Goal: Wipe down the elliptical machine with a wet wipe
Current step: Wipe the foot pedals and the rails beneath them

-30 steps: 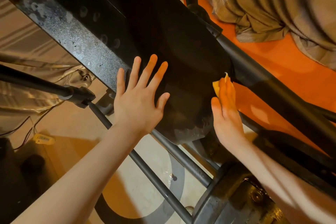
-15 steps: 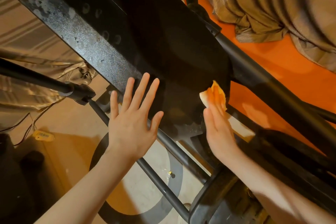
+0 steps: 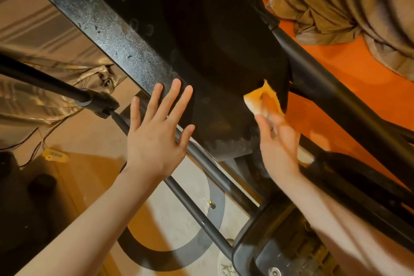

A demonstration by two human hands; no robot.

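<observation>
Head view: the wet wipe (image 3: 263, 101) lies flat on the lower right edge of the elliptical machine's black housing (image 3: 201, 40), pressed there by the right hand's (image 3: 279, 141) straight fingers; left hand (image 3: 156, 132) hovers spread wide beside it, over a grey tube (image 3: 190, 206)

right hand (image 3: 277, 141): fingers motion-blurred, grip on wipe (image 3: 263, 98) unclear | elliptical housing (image 3: 201, 40): cut by top edge | both forearms: cut by bottom edge

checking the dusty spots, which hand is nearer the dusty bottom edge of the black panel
Right. The right hand presses the wet wipe beside the dusty bottom edge; the left hand rests flat farther left.
</observation>
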